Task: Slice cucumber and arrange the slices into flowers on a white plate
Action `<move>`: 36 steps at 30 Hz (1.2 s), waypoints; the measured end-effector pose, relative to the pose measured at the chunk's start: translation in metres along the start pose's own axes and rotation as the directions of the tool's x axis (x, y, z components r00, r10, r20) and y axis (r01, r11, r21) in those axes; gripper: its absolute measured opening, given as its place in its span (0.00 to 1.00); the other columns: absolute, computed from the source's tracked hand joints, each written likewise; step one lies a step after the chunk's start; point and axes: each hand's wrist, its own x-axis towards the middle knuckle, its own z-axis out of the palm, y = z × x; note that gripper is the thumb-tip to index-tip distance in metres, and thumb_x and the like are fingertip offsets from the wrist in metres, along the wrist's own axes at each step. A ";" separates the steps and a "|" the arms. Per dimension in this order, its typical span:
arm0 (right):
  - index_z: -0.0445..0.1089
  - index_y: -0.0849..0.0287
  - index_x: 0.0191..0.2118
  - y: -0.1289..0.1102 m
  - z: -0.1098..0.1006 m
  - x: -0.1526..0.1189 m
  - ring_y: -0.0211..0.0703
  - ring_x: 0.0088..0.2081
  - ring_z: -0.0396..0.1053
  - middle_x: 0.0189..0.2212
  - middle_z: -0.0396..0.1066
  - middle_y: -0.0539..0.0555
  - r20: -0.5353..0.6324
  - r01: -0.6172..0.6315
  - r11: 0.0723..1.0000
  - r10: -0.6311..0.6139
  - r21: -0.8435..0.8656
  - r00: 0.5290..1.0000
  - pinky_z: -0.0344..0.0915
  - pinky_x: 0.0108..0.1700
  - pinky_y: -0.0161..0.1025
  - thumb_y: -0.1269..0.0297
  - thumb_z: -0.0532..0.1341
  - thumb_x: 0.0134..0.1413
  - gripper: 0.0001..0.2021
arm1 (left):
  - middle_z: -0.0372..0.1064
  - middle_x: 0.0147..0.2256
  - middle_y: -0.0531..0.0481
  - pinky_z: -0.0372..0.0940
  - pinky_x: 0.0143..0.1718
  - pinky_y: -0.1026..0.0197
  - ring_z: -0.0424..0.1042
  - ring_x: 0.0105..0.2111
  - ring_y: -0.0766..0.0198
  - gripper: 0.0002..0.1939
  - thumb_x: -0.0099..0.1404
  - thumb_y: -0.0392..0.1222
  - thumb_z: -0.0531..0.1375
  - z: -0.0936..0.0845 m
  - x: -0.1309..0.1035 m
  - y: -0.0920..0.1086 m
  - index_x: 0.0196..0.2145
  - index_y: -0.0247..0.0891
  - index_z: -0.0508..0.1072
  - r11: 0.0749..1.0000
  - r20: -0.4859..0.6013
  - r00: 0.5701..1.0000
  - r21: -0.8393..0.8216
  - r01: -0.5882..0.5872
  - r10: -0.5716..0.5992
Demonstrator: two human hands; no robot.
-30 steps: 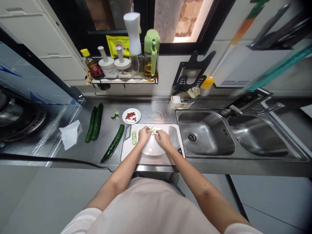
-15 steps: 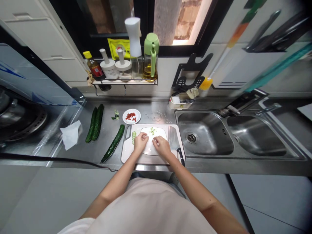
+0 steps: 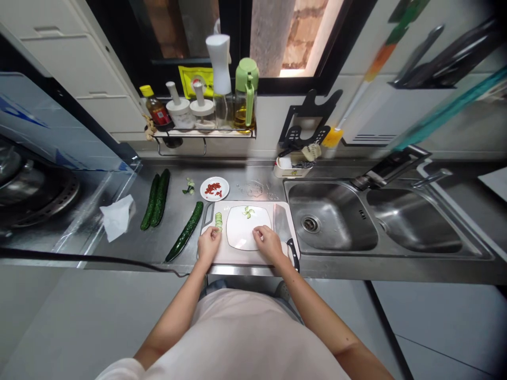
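My left hand (image 3: 208,248) is at the left of the pale cutting board (image 3: 225,254), its fingertips pinched at the near end of a row of cucumber slices (image 3: 218,219). Over the right part of a white squarish plate (image 3: 240,235) is my right hand (image 3: 268,244), fingers curled together; anything between them is too small to make out. Several cucumber pieces (image 3: 248,212) lie fanned out near the plate's far edge. A knife (image 3: 282,221) with a black handle rests along the board's right side. Left of the board lies a whole cucumber (image 3: 185,232).
Two more cucumbers (image 3: 155,199) and a white paper (image 3: 118,216) lie farther left. Behind the board are a small plate (image 3: 203,191) of red bits and some cucumber scraps (image 3: 189,186). A double sink (image 3: 336,211) is right; a seasoning rack (image 3: 206,134) hangs above.
My left hand has moved left from over the plate to the cucumber slices. My right hand has shifted slightly right, still over the plate. The fanned pieces stay in place.
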 end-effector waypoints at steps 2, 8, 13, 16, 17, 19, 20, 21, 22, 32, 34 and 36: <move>0.72 0.57 0.37 0.000 0.001 -0.003 0.39 0.34 0.68 0.33 0.72 0.53 0.002 -0.002 1.000 0.002 -0.001 1.000 0.60 0.39 0.33 0.61 0.51 0.62 0.13 | 0.72 0.29 0.52 0.59 0.35 0.63 0.71 0.32 0.62 0.10 0.60 0.43 0.57 -0.003 0.000 -0.002 0.39 0.42 0.74 0.994 -0.020 1.000 0.106 0.012 -0.010; 0.72 0.57 0.37 0.001 0.004 -0.007 0.39 0.34 0.68 0.32 0.71 0.53 0.008 -0.001 1.000 0.001 0.008 1.000 0.59 0.37 0.33 0.62 0.50 0.62 0.13 | 0.74 0.35 0.49 0.57 0.41 0.59 0.71 0.38 0.57 0.12 0.62 0.48 0.57 -0.006 0.002 0.002 0.41 0.42 0.74 0.968 -0.050 0.998 0.246 0.057 -0.046; 0.72 0.57 0.36 0.001 0.004 -0.009 0.39 0.33 0.67 0.31 0.71 0.53 0.002 0.009 1.000 -0.009 0.004 1.000 0.59 0.36 0.34 0.61 0.50 0.62 0.14 | 0.74 0.36 0.46 0.56 0.44 0.56 0.71 0.39 0.54 0.14 0.61 0.51 0.58 -0.003 0.005 0.006 0.39 0.40 0.73 0.954 -0.054 0.996 0.288 0.079 -0.066; 0.72 0.57 0.36 0.002 0.004 -0.011 0.40 0.33 0.67 0.31 0.71 0.53 -0.016 0.015 1.000 -0.015 0.009 1.000 0.59 0.35 0.34 0.61 0.50 0.62 0.14 | 0.73 0.37 0.45 0.56 0.44 0.55 0.71 0.40 0.53 0.13 0.61 0.50 0.59 -0.001 0.006 0.007 0.38 0.40 0.73 0.954 -0.050 0.996 0.289 0.083 -0.071; 0.72 0.57 0.35 0.002 0.004 -0.011 0.40 0.33 0.67 0.31 0.71 0.53 -0.021 0.017 1.000 -0.017 0.006 1.000 0.59 0.35 0.34 0.61 0.50 0.62 0.14 | 0.73 0.37 0.45 0.57 0.44 0.55 0.71 0.40 0.53 0.12 0.61 0.50 0.59 -0.001 0.006 0.007 0.38 0.40 0.73 0.955 -0.051 0.996 0.283 0.084 -0.072; 0.72 0.57 0.35 0.003 0.004 -0.013 0.40 0.32 0.67 0.30 0.71 0.53 -0.026 0.020 1.000 -0.020 -0.001 0.999 0.58 0.35 0.34 0.61 0.50 0.62 0.14 | 0.73 0.38 0.46 0.57 0.44 0.56 0.71 0.41 0.53 0.11 0.61 0.49 0.59 0.000 0.006 0.008 0.37 0.40 0.73 0.959 -0.054 0.996 0.268 0.089 -0.077; 0.72 0.57 0.35 0.003 0.003 -0.014 0.40 0.32 0.67 0.30 0.71 0.53 -0.026 0.020 1.000 -0.020 -0.005 0.999 0.59 0.35 0.34 0.61 0.50 0.62 0.14 | 0.73 0.38 0.46 0.57 0.44 0.56 0.71 0.41 0.54 0.11 0.61 0.48 0.59 0.000 0.006 0.008 0.37 0.40 0.73 0.961 -0.056 0.995 0.260 0.093 -0.081; 0.72 0.57 0.35 0.003 0.003 -0.014 0.40 0.32 0.67 0.30 0.71 0.53 -0.027 0.021 1.000 -0.021 -0.006 0.999 0.59 0.35 0.34 0.61 0.50 0.62 0.14 | 0.73 0.38 0.46 0.57 0.44 0.56 0.71 0.41 0.54 0.11 0.60 0.48 0.59 0.001 0.005 0.008 0.37 0.41 0.72 0.963 -0.058 0.995 0.252 0.098 -0.086; 0.72 0.57 0.35 0.003 0.004 -0.015 0.40 0.32 0.67 0.30 0.71 0.53 -0.027 0.021 1.000 -0.021 -0.006 0.999 0.59 0.36 0.34 0.61 0.50 0.62 0.14 | 0.73 0.38 0.46 0.57 0.43 0.57 0.71 0.41 0.54 0.10 0.60 0.48 0.59 0.001 0.005 0.008 0.37 0.41 0.72 0.964 -0.060 0.994 0.245 0.101 -0.089; 0.72 0.57 0.35 0.004 0.004 -0.016 0.40 0.33 0.67 0.30 0.71 0.53 -0.013 0.019 1.000 -0.019 0.012 1.000 0.59 0.37 0.34 0.62 0.50 0.61 0.14 | 0.72 0.40 0.45 0.57 0.45 0.55 0.70 0.42 0.53 0.14 0.61 0.48 0.59 0.003 0.003 0.010 0.42 0.40 0.70 0.960 -0.085 0.992 0.255 0.115 -0.096; 0.72 0.57 0.35 0.004 0.004 -0.016 0.40 0.32 0.67 0.30 0.71 0.53 -0.011 0.019 1.000 -0.019 0.006 1.000 0.59 0.36 0.34 0.61 0.50 0.61 0.14 | 0.72 0.41 0.43 0.56 0.46 0.52 0.70 0.43 0.50 0.13 0.61 0.50 0.58 0.002 0.002 0.010 0.40 0.40 0.71 0.949 -0.081 0.991 0.290 0.123 -0.104; 0.72 0.57 0.35 0.003 0.005 -0.016 0.40 0.32 0.67 0.30 0.71 0.53 -0.009 0.019 1.000 -0.019 0.003 1.000 0.59 0.36 0.34 0.61 0.50 0.61 0.14 | 0.71 0.42 0.43 0.55 0.47 0.51 0.69 0.44 0.49 0.12 0.61 0.50 0.58 0.002 0.002 0.009 0.39 0.41 0.72 0.947 -0.082 0.992 0.299 0.117 -0.097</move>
